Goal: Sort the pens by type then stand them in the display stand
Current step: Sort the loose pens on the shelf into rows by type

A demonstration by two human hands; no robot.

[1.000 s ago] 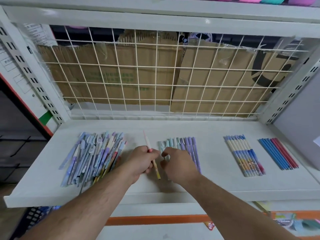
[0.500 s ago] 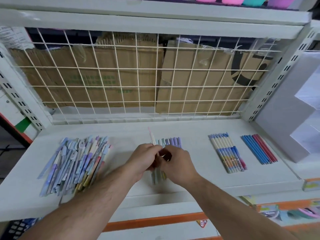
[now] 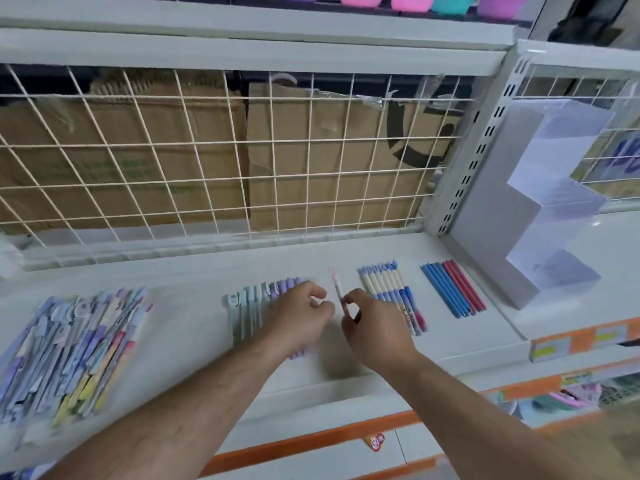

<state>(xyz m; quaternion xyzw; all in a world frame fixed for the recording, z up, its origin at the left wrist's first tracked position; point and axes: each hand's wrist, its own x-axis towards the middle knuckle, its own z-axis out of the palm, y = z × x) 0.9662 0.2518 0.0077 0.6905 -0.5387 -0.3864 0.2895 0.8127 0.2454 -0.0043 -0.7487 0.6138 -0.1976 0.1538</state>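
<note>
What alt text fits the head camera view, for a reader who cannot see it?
A person's right hand pinches a pale pink pen over a white shelf, the left hand hovering above a row of teal and purple pens. At left lies an unsorted heap; at right, a white and blue row, a blue and red row and a stepped display stand.
</note>
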